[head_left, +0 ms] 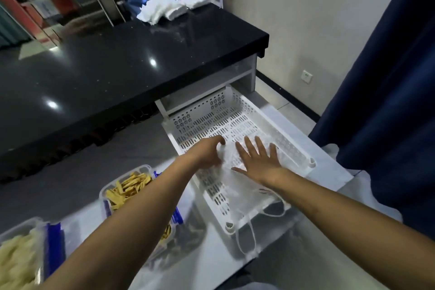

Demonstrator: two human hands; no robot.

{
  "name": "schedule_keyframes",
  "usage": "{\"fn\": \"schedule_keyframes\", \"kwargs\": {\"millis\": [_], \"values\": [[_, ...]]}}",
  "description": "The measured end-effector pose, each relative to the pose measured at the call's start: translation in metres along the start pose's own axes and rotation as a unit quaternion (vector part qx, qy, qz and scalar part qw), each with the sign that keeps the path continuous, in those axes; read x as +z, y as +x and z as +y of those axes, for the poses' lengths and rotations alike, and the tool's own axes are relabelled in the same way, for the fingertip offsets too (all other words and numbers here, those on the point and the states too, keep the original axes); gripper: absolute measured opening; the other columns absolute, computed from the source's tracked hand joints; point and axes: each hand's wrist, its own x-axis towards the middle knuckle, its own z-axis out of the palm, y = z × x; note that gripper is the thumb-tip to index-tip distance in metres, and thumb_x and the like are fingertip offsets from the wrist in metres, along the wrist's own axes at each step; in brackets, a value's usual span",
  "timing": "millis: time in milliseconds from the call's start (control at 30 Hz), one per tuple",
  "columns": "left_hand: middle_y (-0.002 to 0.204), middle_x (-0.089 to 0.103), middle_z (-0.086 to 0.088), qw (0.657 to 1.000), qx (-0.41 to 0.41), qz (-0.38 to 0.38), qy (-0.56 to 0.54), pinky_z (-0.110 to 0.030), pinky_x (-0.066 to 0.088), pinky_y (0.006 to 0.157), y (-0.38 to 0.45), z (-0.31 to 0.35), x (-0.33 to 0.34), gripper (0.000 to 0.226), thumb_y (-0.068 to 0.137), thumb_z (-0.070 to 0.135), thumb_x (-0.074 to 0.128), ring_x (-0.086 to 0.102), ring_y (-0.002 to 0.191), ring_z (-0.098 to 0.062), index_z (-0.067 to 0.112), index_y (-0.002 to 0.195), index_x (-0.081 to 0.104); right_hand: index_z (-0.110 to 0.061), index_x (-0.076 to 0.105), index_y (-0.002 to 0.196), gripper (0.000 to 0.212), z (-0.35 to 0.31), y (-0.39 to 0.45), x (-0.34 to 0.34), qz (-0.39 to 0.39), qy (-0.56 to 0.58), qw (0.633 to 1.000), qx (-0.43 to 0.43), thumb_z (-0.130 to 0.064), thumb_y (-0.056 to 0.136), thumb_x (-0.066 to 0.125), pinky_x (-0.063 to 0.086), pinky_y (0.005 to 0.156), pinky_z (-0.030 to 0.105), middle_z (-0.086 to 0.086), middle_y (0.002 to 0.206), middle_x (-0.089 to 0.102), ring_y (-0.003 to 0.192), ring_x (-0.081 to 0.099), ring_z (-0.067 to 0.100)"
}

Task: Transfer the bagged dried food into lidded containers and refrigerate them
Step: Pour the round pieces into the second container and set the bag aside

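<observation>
A white perforated plastic basket [204, 113] lies on a low white surface beside the black counter. Inside it lies a crumpled clear plastic bag [237, 193] whose handles hang over the near rim. My left hand [208, 152] grips the bag's far end with curled fingers. Beside it, my right hand [257, 160] presses flat on the bag with its fingers spread. At the lower left stand two clear containers with blue clips: one [128, 189] holds yellow dried strips, the other [21, 252] holds pale dried strips. Both are lidless.
A black glossy counter [117, 66] fills the upper left, with white folded cloths [164, 9] and a clear rack at its far end. A dark blue curtain [388, 89] hangs at the right. A wall socket [307, 76] sits low on the wall.
</observation>
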Motion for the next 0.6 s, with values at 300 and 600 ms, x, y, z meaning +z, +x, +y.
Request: {"fn": "schedule_keyframes", "kwargs": {"millis": [300, 600], "values": [[0.114, 0.067, -0.013, 0.977, -0.057, 0.201, -0.045, -0.04, 0.055, 0.08, 0.007, -0.033, -0.044, 0.034, 0.088, -0.004, 0.049, 0.062, 0.102, -0.032, 0.011, 0.115, 0.062, -0.041, 0.008, 0.157, 0.085, -0.021, -0.002, -0.068, 0.156, 0.107, 0.98, -0.058, -0.079, 0.086, 0.036, -0.003, 0.12, 0.056, -0.002, 0.168, 0.001, 0.154, -0.009, 0.022], [0.132, 0.058, -0.014, 0.981, -0.033, 0.185, 0.043, -0.045, 0.047, 0.095, 0.001, -0.044, -0.04, 0.048, 0.09, 0.005, 0.058, 0.055, 0.117, -0.035, 0.016, 0.136, 0.052, -0.04, -0.025, 0.151, 0.122, -0.037, 0.03, -0.016, 0.008, 0.008, 1.0, -0.015, -0.102, 0.061, 0.029, -0.012, 0.115, 0.065, 0.002, 0.161, -0.032, 0.147, -0.031, 0.03]]}}
